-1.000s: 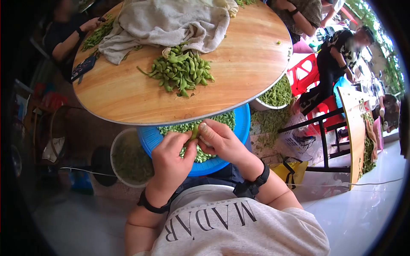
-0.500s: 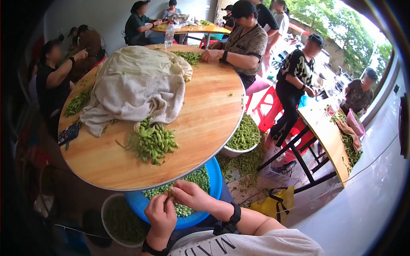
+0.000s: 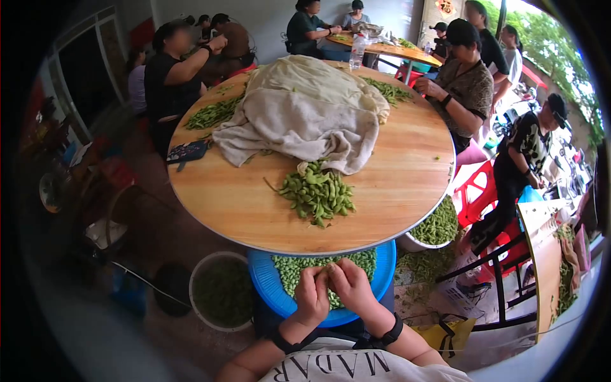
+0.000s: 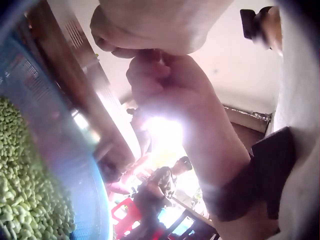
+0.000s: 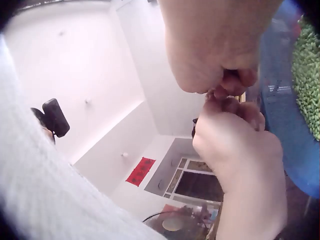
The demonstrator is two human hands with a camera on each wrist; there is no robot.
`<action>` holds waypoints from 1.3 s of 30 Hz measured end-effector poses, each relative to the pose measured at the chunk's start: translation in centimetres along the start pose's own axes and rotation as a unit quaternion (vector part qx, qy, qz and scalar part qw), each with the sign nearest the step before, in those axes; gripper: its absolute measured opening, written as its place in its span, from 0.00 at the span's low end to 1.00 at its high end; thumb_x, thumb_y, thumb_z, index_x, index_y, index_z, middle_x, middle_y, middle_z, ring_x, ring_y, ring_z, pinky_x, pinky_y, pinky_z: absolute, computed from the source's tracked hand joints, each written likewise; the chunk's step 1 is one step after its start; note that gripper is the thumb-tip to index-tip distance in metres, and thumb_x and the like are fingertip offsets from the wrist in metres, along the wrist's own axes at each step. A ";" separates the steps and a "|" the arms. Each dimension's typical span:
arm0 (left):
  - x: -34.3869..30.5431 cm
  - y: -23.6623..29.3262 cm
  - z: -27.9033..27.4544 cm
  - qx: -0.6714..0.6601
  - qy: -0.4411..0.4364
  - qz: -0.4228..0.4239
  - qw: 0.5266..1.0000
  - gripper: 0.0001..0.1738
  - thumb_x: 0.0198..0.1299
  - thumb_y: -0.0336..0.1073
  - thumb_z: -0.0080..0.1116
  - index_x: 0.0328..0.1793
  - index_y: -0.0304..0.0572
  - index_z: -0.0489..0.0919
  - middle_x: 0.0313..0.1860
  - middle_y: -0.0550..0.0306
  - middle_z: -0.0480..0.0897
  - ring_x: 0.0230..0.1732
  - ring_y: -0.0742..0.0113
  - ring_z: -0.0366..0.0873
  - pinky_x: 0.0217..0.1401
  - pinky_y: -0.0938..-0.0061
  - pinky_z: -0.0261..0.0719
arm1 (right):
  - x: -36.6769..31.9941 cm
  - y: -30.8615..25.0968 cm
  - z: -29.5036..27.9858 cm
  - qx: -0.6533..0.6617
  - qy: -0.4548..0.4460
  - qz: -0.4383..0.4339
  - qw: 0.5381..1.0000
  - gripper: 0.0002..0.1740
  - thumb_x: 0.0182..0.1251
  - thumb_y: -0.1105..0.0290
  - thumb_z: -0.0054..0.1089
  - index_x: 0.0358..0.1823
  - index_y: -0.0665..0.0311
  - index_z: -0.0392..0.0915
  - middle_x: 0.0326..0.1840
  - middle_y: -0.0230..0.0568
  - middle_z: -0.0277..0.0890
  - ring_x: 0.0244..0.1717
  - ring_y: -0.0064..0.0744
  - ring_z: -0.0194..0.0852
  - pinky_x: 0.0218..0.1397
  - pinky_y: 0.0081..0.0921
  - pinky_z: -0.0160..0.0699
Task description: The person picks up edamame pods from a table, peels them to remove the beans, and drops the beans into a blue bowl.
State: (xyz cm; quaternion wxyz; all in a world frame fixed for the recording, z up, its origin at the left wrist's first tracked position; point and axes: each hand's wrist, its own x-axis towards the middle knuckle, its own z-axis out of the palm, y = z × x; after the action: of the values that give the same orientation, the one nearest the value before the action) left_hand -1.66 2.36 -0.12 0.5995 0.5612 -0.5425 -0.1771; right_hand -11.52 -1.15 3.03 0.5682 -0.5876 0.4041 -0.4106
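- Head view: the left hand (image 3: 312,296) and right hand (image 3: 354,288) meet at the fingertips, pinching between them what looks like a green soybean pod (image 3: 329,270), mostly covered by the fingers.
- The pod is above the blue basin (image 3: 262,286) of shelled beans (image 3: 291,275); working over its middle should catch whatever drops.
- The pod heap (image 3: 318,196) lies on the round wooden table (image 3: 394,213), just beyond the basin, so refills call for only a short reach.
- Left wrist view: both hands' fingers are curled in close; steady thumb pressure along the seam should split the pod without crushing beans.
- Right wrist view: the fingertips meet beside the basin; turning the split towards it would guide beans in.
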 end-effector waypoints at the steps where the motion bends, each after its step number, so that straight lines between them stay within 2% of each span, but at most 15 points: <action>1: 0.2 0.4 -0.2 -0.022 -0.009 -0.029 0.999 0.07 0.63 0.33 0.47 0.40 0.36 0.70 0.28 0.45 0.75 0.28 0.51 0.75 0.30 0.67 0.72 | 0.1 0.2 0.1 -0.010 0.010 -0.020 1.000 0.12 0.67 0.69 0.47 0.26 0.66 0.66 0.16 0.29 0.62 0.18 0.16 0.58 0.20 0.17 0.57; 3: 0.7 0.9 -0.3 -0.021 0.003 -0.022 1.000 0.07 0.63 0.33 0.46 0.39 0.37 0.69 0.27 0.47 0.74 0.26 0.54 0.74 0.29 0.68 0.71 | 0.3 1.0 0.2 -0.035 0.032 -0.049 0.998 0.12 0.65 0.70 0.50 0.24 0.68 0.66 0.13 0.38 0.64 0.17 0.22 0.60 0.19 0.23 0.61; 5: 0.6 0.7 -0.2 -0.052 -0.005 -0.055 0.997 0.07 0.64 0.34 0.45 0.38 0.37 0.69 0.24 0.51 0.73 0.24 0.60 0.71 0.27 0.70 0.69 | 0.4 1.4 -0.1 -0.056 0.006 -0.076 0.996 0.10 0.67 0.71 0.46 0.27 0.66 0.67 0.18 0.28 0.62 0.21 0.16 0.58 0.21 0.17 0.58; 10: 0.8 0.6 -0.3 -0.181 -0.034 -0.194 0.963 0.08 0.63 0.33 0.45 0.33 0.38 0.67 0.19 0.63 0.66 0.19 0.78 0.60 0.21 0.78 0.60 | 0.3 0.9 -0.4 -0.090 0.001 -0.112 0.990 0.09 0.65 0.71 0.49 0.28 0.69 0.68 0.17 0.37 0.64 0.18 0.23 0.59 0.21 0.23 0.61; 11: 0.9 0.7 -0.1 -0.196 -0.034 -0.183 0.963 0.09 0.65 0.35 0.42 0.31 0.44 0.66 0.16 0.69 0.63 0.16 0.84 0.55 0.16 0.84 0.52 | 0.2 1.0 -0.5 -0.101 0.001 -0.122 0.987 0.08 0.65 0.71 0.49 0.29 0.69 0.68 0.17 0.38 0.64 0.18 0.24 0.60 0.21 0.23 0.61; 18: 0.9 0.7 -0.1 -0.243 -0.042 -0.226 0.942 0.09 0.66 0.37 0.40 0.32 0.45 0.65 0.17 0.70 0.63 0.15 0.84 0.54 0.16 0.85 0.51 | 0.4 1.8 -0.5 -0.139 -0.005 -0.174 0.975 0.08 0.63 0.72 0.52 0.30 0.69 0.68 0.18 0.43 0.67 0.19 0.31 0.66 0.22 0.25 0.65; 22: 1.2 0.1 0.0 -0.300 -0.008 -0.319 0.899 0.09 0.66 0.37 0.39 0.32 0.46 0.66 0.17 0.69 0.64 0.14 0.84 0.56 0.14 0.86 0.51 | 0.4 1.8 -0.3 -0.131 -0.013 -0.185 0.974 0.09 0.63 0.70 0.53 0.29 0.69 0.67 0.18 0.47 0.72 0.20 0.40 0.75 0.22 0.28 0.72; 26: 2.0 0.3 -1.5 -0.402 -0.057 -0.405 0.820 0.10 0.65 0.37 0.40 0.33 0.44 0.69 0.17 0.68 0.64 0.13 0.81 0.58 0.12 0.86 0.54 | 0.1 2.4 -0.8 -0.084 -0.052 -0.148 0.984 0.08 0.65 0.71 0.51 0.32 0.69 0.68 0.21 0.44 0.72 0.23 0.28 0.75 0.25 0.24 0.72; 27: 2.1 0.3 -1.9 -0.409 -0.073 -0.424 0.805 0.11 0.66 0.38 0.40 0.33 0.43 0.69 0.17 0.68 0.64 0.12 0.81 0.57 0.12 0.86 0.54 | -0.1 2.5 -0.8 -0.037 -0.060 -0.116 0.991 0.09 0.66 0.69 0.51 0.32 0.69 0.68 0.21 0.36 0.70 0.23 0.19 0.68 0.26 0.20 0.69; 28: 2.2 0.4 -2.2 -0.415 -0.089 -0.441 0.791 0.12 0.66 0.38 0.40 0.33 0.42 0.69 0.16 0.67 0.64 0.11 0.80 0.56 0.12 0.86 0.55 | -0.2 2.7 -0.9 -0.013 -0.074 -0.072 0.995 0.09 0.66 0.69 0.51 0.32 0.68 0.68 0.20 0.34 0.69 0.23 0.18 0.66 0.26 0.20 0.68; 31: 1.7 0.1 -2.8 -0.273 -0.144 -0.403 0.862 0.11 0.65 0.37 0.43 0.34 0.39 0.71 0.16 0.65 0.68 0.13 0.80 0.61 0.12 0.85 0.58 | 0.1 3.3 -1.9 0.008 -0.124 0.047 0.991 0.11 0.64 0.66 0.54 0.33 0.68 0.70 0.20 0.27 0.64 0.23 0.15 0.57 0.24 0.16 0.60; 34: 1.0 -1.0 -2.9 -0.130 -0.145 -0.308 0.931 0.08 0.64 0.33 0.46 0.33 0.39 0.72 0.18 0.64 0.72 0.14 0.81 0.64 0.13 0.86 0.58 | 1.0 2.9 -2.6 -0.033 -0.109 0.027 0.993 0.15 0.56 0.63 0.63 0.37 0.68 0.73 0.19 0.28 0.67 0.23 0.15 0.60 0.24 0.17 0.62; 36: 0.8 -1.4 -2.7 -0.112 -0.169 -0.282 0.938 0.07 0.64 0.31 0.46 0.33 0.39 0.73 0.19 0.65 0.74 0.15 0.82 0.65 0.14 0.86 0.60 | 1.5 1.7 -2.4 -0.077 -0.139 0.021 0.987 0.16 0.55 0.64 0.65 0.38 0.68 0.74 0.21 0.31 0.73 0.25 0.15 0.66 0.27 0.17 0.67; 38: 1.1 -1.0 -3.3 -0.211 -0.174 -0.352 0.895 0.08 0.64 0.33 0.47 0.35 0.38 0.74 0.20 0.65 0.73 0.12 0.82 0.63 0.12 0.86 0.58 | 1.9 2.6 -2.5 -0.039 -0.169 0.048 0.984 0.14 0.55 0.66 0.63 0.38 0.68 0.74 0.24 0.33 0.76 0.27 0.16 0.69 0.29 0.17 0.69; 39: 1.2 -1.2 -3.7 -0.202 -0.196 -0.362 0.889 0.08 0.64 0.33 0.47 0.37 0.37 0.74 0.23 0.63 0.76 0.14 0.81 0.67 0.14 0.86 0.60 | 2.1 2.9 -2.5 -0.022 -0.181 0.067 0.981 0.14 0.55 0.67 0.63 0.38 0.68 0.74 0.25 0.34 0.77 0.28 0.16 0.71 0.30 0.17 0.70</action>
State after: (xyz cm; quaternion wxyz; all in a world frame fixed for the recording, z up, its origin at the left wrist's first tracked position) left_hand 2.35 2.75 0.14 0.4757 0.5394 -0.3603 -0.5941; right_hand -13.19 -4.05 0.26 0.6449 -0.6364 0.3418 -0.2496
